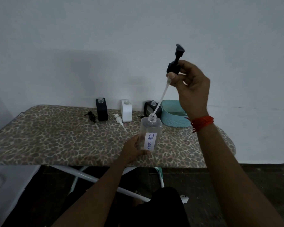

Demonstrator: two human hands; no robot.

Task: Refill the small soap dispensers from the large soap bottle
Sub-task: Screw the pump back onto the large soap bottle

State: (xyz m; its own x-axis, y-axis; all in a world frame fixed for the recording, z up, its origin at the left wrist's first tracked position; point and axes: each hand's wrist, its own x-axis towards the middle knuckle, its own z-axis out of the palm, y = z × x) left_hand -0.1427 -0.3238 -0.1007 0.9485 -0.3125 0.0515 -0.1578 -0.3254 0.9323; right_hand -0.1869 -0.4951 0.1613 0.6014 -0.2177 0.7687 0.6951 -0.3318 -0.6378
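The left hand (133, 149) grips the clear DISH SOAP bottle (150, 128) at its lower part and holds it upright over the ironing board (56, 141). The right hand (192, 89) pinches the black pump (175, 66) high up, and its white tube (161, 99) reaches the bottle's open neck. At the back stand, uncapped, a black dispenser (102, 110), a white dispenser (127, 111) and a dark dispenser (150, 107).

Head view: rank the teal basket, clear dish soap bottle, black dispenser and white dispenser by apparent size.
1. Teal basket and clear dish soap bottle: similar, but the bottle is held nearer, so unranked.
2. Black dispenser and white dispenser: look alike.
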